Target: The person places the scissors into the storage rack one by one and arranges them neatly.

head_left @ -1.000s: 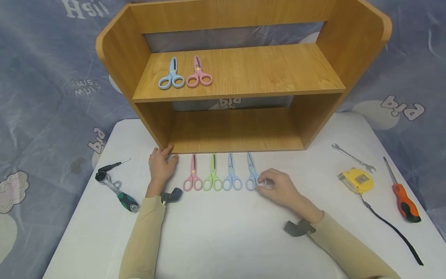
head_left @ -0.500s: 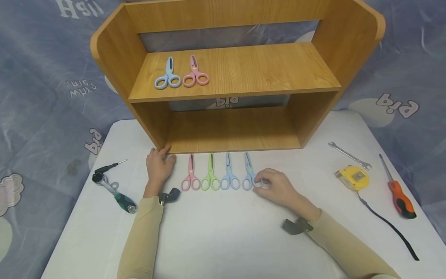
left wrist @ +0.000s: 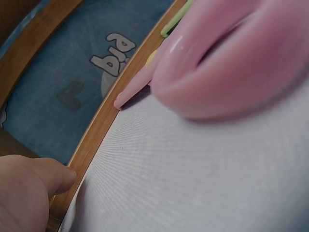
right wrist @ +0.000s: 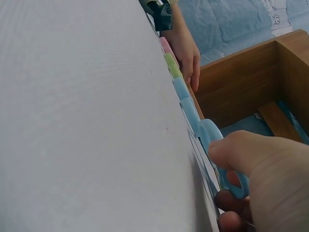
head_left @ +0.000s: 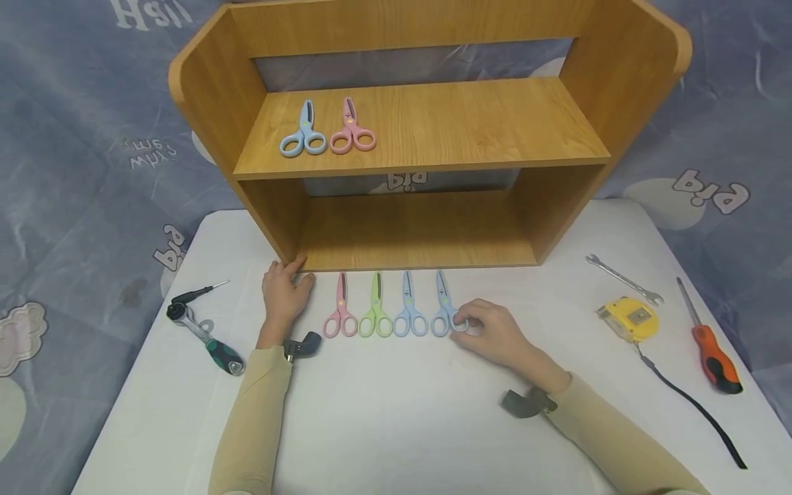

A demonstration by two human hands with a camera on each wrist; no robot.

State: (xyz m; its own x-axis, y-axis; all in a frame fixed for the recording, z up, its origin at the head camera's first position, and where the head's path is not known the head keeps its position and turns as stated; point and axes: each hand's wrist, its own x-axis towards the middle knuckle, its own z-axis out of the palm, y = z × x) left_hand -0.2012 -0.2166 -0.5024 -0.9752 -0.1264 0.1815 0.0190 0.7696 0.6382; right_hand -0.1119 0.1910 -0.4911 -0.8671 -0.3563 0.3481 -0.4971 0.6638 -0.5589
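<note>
Pink scissors (head_left: 341, 302), green scissors (head_left: 377, 302) and two blue pairs lie in a row on the table in front of the shelf, blades toward it. My right hand (head_left: 495, 335) pinches the right handle loop of the rightmost blue scissors (head_left: 443, 300); in the right wrist view the thumb and fingers close round that loop (right wrist: 240, 186). The other blue scissors (head_left: 408, 302) lie just left of it. My left hand (head_left: 284, 294) rests at the shelf's lower front left corner, left of the pink scissors, with a finger (left wrist: 62, 178) touching the wooden edge and nothing held.
On the upper board of the wooden shelf (head_left: 470, 124) lie blue scissors (head_left: 305, 127) and pink scissors (head_left: 350, 126). A small screwdriver (head_left: 192, 295) and a ratchet handle (head_left: 207, 338) lie left. At right are a wrench (head_left: 623, 280), tape measure (head_left: 631, 319) and orange screwdriver (head_left: 714, 354).
</note>
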